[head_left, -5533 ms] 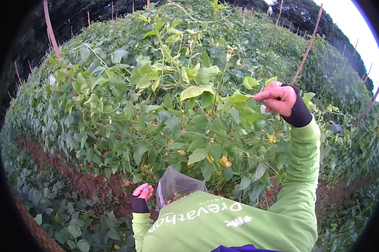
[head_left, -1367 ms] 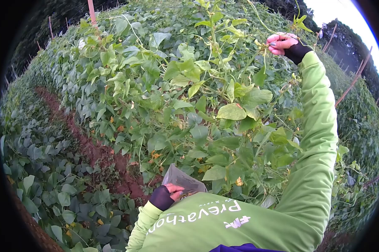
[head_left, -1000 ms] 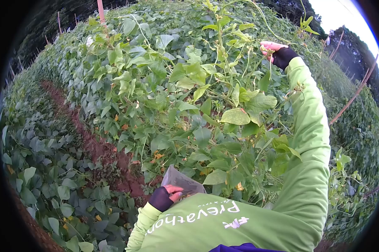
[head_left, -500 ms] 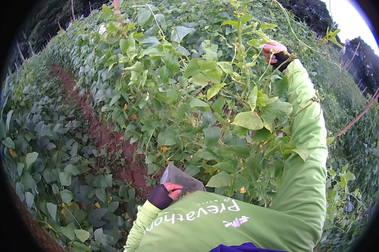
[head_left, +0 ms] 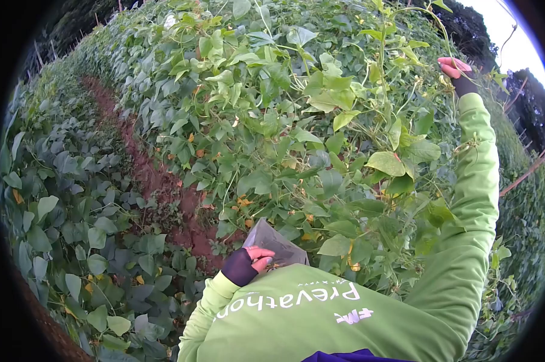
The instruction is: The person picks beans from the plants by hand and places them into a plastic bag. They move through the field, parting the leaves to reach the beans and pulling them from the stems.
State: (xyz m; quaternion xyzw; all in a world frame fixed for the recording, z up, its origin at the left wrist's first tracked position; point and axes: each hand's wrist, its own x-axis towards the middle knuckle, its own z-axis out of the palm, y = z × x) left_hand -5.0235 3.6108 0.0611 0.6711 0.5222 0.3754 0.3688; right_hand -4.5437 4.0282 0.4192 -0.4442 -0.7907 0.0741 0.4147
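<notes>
My left hand (head_left: 255,260), in a dark fingerless glove, is closed on the rim of a clear plastic bag (head_left: 280,245) in front of my chest. The bag's mouth gapes upward, and its lower part is hidden by my shirt. Far out at the upper right, my right hand (head_left: 455,67) is raised with its fingers pressed together beside a thin curling vine (head_left: 444,30). Whatever sits between those fingertips is too small to make out. Climbing bean-like plants with broad green leaves (head_left: 386,163) hang between my two arms.
Dense foliage (head_left: 73,199) covers the left side, with a strip of reddish soil (head_left: 141,172) running between the rows. Wooden poles (head_left: 529,169) lean at the right edge. Some yellowed leaves (head_left: 356,266) hang low near the bag.
My right hand has moved outward to the right, away from the upright leafy vine. My left hand still holds the bag; both appear slightly higher and further right as the view has shifted.
</notes>
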